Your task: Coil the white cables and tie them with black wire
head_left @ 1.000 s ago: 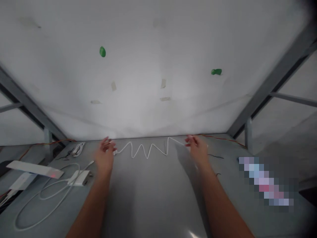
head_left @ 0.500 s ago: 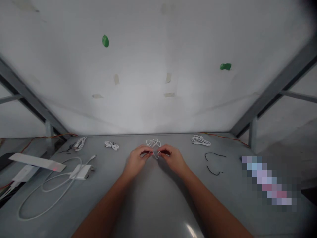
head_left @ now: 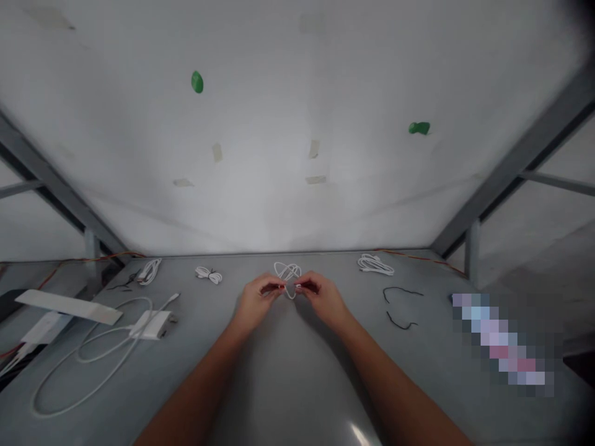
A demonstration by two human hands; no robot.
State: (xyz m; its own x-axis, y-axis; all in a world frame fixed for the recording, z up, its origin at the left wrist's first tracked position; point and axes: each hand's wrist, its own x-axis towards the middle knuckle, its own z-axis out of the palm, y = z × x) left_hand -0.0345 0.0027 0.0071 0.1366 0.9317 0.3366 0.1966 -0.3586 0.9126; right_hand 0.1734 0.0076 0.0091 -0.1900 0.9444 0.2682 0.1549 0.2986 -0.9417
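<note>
White cable [head_left: 288,271] in loops, pinched by the fingertips of left hand [head_left: 257,302] and right hand [head_left: 323,296]; power adapter [head_left: 151,325] lies further left.

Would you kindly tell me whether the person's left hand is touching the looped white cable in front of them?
Touching: the head view shows the left hand pinching the looped white cable between its fingertips.

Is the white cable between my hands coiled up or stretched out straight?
Coiled: the white cable forms small loops just beyond your left hand and right hand, whose fingertips pinch it together.
</note>
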